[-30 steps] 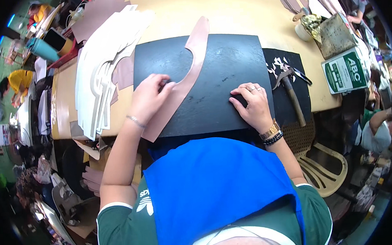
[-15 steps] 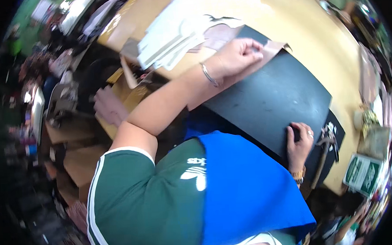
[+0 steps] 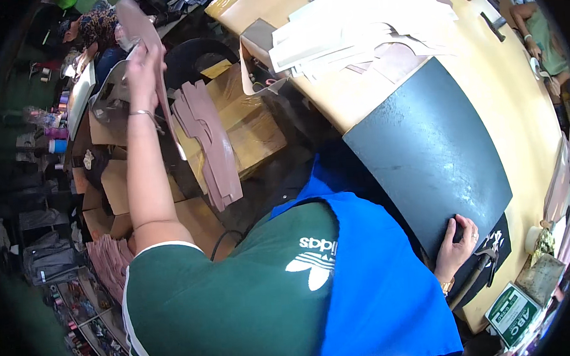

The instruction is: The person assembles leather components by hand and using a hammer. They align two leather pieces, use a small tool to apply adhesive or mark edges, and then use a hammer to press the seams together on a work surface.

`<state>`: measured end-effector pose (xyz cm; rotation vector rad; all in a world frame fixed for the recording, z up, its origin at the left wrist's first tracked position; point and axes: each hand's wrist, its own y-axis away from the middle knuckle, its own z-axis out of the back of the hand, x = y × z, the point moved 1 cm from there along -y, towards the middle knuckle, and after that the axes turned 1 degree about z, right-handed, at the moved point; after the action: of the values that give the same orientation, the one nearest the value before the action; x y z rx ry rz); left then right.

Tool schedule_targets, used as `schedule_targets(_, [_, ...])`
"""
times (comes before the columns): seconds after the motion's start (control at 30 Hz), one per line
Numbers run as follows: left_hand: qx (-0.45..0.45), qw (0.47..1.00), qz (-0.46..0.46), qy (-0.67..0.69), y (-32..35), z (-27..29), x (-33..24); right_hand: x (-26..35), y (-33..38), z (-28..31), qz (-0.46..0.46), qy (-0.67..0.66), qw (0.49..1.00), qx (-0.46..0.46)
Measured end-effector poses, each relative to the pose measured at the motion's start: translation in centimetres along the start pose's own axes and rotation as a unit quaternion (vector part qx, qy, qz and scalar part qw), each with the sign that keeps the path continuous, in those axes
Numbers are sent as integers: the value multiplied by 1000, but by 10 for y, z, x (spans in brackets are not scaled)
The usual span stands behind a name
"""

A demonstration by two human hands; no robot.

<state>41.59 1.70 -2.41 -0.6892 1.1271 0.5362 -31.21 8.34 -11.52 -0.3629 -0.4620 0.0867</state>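
My left hand [image 3: 143, 72] is raised at the far left, closed on a long mauve leather piece [image 3: 141, 23] that hangs past my wrist. Just right of it, several cut leather pieces of the same mauve colour [image 3: 209, 143] lie stacked on a cardboard box. On the right, my right hand [image 3: 457, 246] rests with its fingers apart on the near right corner of a black board [image 3: 435, 151]. A hammer [image 3: 474, 277] lies beside that hand, partly behind the wrist.
White and pale cut pieces [image 3: 354, 29] are heaped on the yellow table [image 3: 534, 126] beyond the board. A green-and-white box [image 3: 512, 314] stands at the right edge. Open cartons [image 3: 118, 187] are on the left. Other people work at far left and far right.
My left hand has swung from over the black board to the far left, carrying the leather piece off it. My right hand stays on the board's corner. The view has shifted.
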Motion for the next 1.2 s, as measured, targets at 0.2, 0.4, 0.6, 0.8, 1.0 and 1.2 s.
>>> schedule_targets(0.2, [19, 958, 222, -178, 67, 110, 322, -14, -4, -2, 0, -38, 999, 9])
schedule_targets(0.4, [-25, 930, 253, -265, 159, 87, 395, -11, 2, -5, 21, 4, 1000, 11])
schedule_targets(0.6, [-143, 910, 184, -342, 105, 92, 328, -7, 3, -3, -8, -6, 1000, 7])
schedule_targets(0.8, [-62, 989, -128, -37, -18, -84, 182, 10, -9, 4, -2, 14, 1000, -14])
schedule_targets(1.0, [211, 895, -319, -230, 7, -301, -9, 6, -11, 7, -28, 20, 999, -26])
schedule_targets(1.2, [181, 845, -314, -393, 48, -360, -52, 6, -12, 15, -42, 1, 999, -31])
